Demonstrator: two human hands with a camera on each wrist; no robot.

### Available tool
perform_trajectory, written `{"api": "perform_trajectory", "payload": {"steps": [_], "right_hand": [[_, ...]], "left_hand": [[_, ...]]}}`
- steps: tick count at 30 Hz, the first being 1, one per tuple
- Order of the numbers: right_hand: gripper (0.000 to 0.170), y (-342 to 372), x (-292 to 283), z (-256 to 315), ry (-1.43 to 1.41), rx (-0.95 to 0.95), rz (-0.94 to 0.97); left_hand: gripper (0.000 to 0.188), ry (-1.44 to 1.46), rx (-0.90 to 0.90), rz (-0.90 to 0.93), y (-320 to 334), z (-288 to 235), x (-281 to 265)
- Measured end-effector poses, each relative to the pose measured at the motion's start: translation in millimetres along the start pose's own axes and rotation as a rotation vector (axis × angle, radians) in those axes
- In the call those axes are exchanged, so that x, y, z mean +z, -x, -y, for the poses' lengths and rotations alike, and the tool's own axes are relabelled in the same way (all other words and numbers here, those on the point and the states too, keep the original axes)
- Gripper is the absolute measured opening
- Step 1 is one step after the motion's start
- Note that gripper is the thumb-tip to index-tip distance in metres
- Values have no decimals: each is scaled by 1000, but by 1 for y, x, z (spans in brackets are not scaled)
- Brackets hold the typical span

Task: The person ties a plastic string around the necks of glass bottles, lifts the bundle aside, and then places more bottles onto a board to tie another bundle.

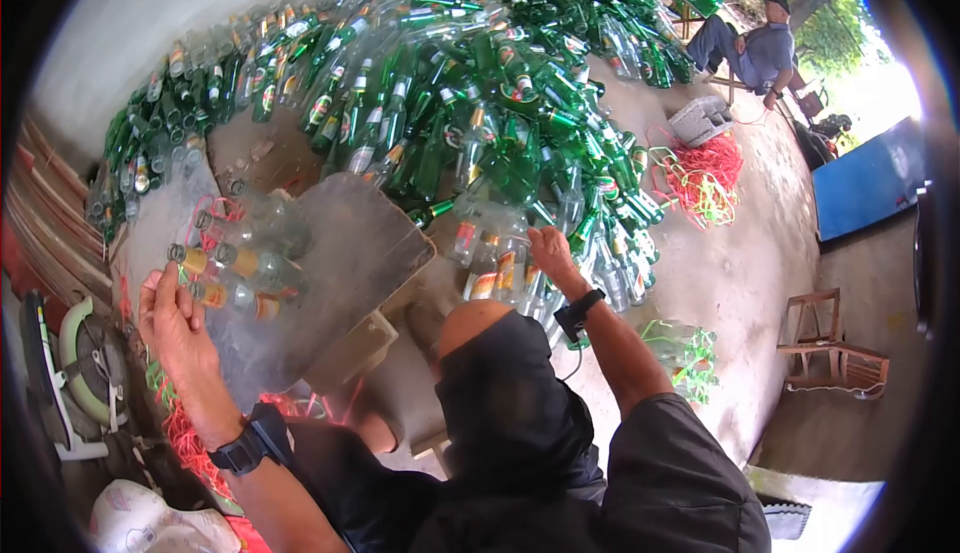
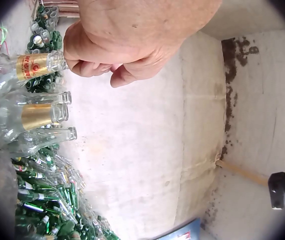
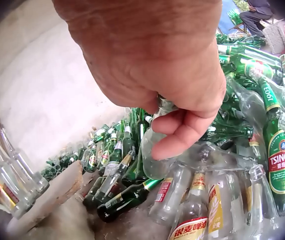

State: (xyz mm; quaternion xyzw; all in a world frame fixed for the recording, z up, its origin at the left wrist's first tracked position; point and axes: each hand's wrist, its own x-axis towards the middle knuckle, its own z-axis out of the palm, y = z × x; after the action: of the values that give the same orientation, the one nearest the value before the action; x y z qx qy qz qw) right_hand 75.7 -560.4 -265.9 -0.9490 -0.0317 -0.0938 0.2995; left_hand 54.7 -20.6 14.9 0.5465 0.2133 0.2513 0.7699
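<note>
My left hand (image 1: pixel 178 315) is beside a group of clear glass bottles (image 1: pixel 265 265) standing on a grey slab (image 1: pixel 355 218). In the left wrist view, its loosely bent fingers (image 2: pixel 90 67) are right at the mouth of a gold-necked bottle (image 2: pixel 32 66), overlapping the rim. The thumb stands apart from the glass. My right hand (image 1: pixel 553 256) is over the near edge of the bottle pile. In the right wrist view it grips a clear glass bottle (image 3: pixel 155 150) by the neck, body hanging below the fingers. Labelled clear bottles (image 3: pixel 190 215) stand under it.
A large heap of green bottles (image 1: pixel 430 143) spreads along the wall. Red and green plastic strapping (image 1: pixel 705 178) lies on the floor beside a grey block (image 1: pixel 700 121). A person (image 1: pixel 765 53) sits at the back right. A wooden chair (image 1: pixel 835 348) is at the right.
</note>
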Motion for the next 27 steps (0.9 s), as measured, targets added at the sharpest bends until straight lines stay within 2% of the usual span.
{"api": "perform_trajectory", "payload": {"steps": [2, 4, 5, 6, 7, 8, 13, 15, 16, 18, 22, 23, 25, 26, 27], "right_hand": [[32, -1, -16, 24, -36, 176, 91], [31, -3, -16, 23, 19, 112, 79], [21, -5, -17, 21, 103, 108, 147], [37, -6, -18, 19, 187, 105, 215], [37, -6, -22, 24, 188, 106, 214], [23, -7, -26, 29, 265, 81, 208], [19, -9, -40, 29, 419, -48, 253], [19, -7, -42, 27, 469, -190, 161], [19, -8, -44, 33, 466, -193, 164], [16, -12, -60, 53, 291, 81, 275], [16, -22, -75, 59, 131, 114, 233], [16, -27, -86, 77, 131, 114, 234], [13, -37, -118, 134, -71, 458, 242], [13, -40, -127, 142, -72, 457, 245], [14, -44, -133, 147, 138, 168, 220]], "left_hand": [[20, -2, -4, -15, 1, -1, 1], [20, -11, -10, -6, 0, -1, -2], [20, -8, -10, -5, -1, 0, -3], [20, -3, -12, 3, -1, 0, -4], [20, 2, -13, 10, -1, 0, -5], [20, 4, -13, 10, -1, 1, -5], [20, 14, 3, -1, -3, 2, -9], [20, 18, 4, 11, -5, 4, -14], [20, 21, 4, 29, -7, 4, -16], [20, 26, 10, 21, -6, 3, -15], [20, 34, -2, 0, -3, 0, -11], [20, 34, -2, 0, -3, 1, -12], [19, 44, -4, 26, -4, 1, -16], [19, 43, -4, 22, -5, 2, -16], [19, 60, 7, 37, -5, 4, -16]]}}
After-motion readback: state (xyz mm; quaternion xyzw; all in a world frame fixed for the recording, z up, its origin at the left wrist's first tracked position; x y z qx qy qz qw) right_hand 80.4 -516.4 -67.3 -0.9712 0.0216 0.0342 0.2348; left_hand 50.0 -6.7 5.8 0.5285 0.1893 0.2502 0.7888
